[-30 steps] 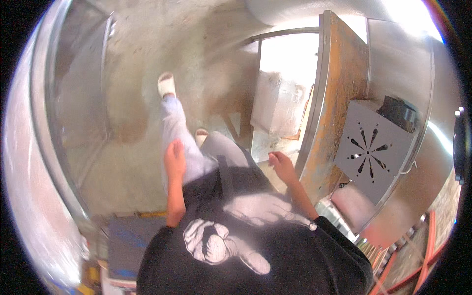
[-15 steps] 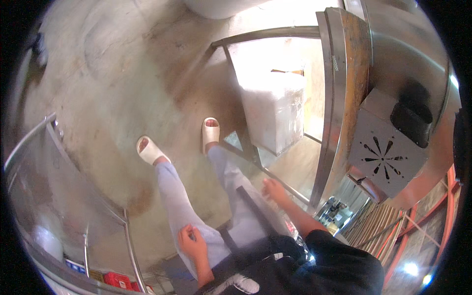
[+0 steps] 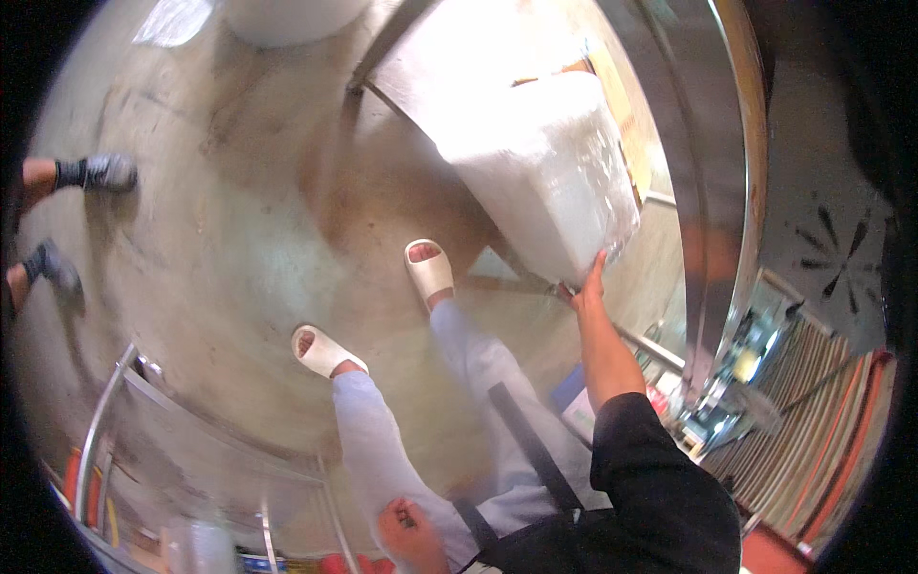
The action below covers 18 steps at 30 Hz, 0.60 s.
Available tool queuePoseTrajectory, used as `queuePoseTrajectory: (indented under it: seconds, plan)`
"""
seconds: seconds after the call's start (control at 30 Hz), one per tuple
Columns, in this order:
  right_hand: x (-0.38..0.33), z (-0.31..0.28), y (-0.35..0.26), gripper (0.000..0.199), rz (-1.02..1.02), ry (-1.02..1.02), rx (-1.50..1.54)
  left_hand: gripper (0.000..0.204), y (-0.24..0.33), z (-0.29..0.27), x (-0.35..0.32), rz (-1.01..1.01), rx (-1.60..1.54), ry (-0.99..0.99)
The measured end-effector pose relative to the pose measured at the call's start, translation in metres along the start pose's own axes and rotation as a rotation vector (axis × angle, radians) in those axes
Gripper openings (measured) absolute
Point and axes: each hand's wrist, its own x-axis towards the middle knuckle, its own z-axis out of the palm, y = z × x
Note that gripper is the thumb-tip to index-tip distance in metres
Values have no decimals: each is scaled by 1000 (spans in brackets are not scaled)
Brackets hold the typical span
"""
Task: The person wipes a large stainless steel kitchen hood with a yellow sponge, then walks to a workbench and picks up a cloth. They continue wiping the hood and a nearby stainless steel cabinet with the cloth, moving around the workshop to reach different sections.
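Careful, your right hand [image 3: 588,287] only touches the big white wrapped box [image 3: 545,172] with flat open fingers, so it could tip over.

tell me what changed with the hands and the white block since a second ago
The right hand reached forward from beside the hip and now touches the lower corner of the wrapped white block; whether it grips is unclear. The left hand dropped back to the thigh, empty. The person stepped toward the block, so it looks nearer. Another person's feet came into view at left. The block itself stayed put.
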Motion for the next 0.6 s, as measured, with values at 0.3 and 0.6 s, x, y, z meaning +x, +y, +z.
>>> queuePoseTrajectory:
  seconds: [0.3, 0.6]
  plan:
    - [-81, 32, 28, 101, -237, 36, 26, 19, -79, 16, 2, 284, 55, 94]
    - [-187, 126, 63, 68, -432, 79, -22, 23, -86, 88, -45, 464, 412, 141]
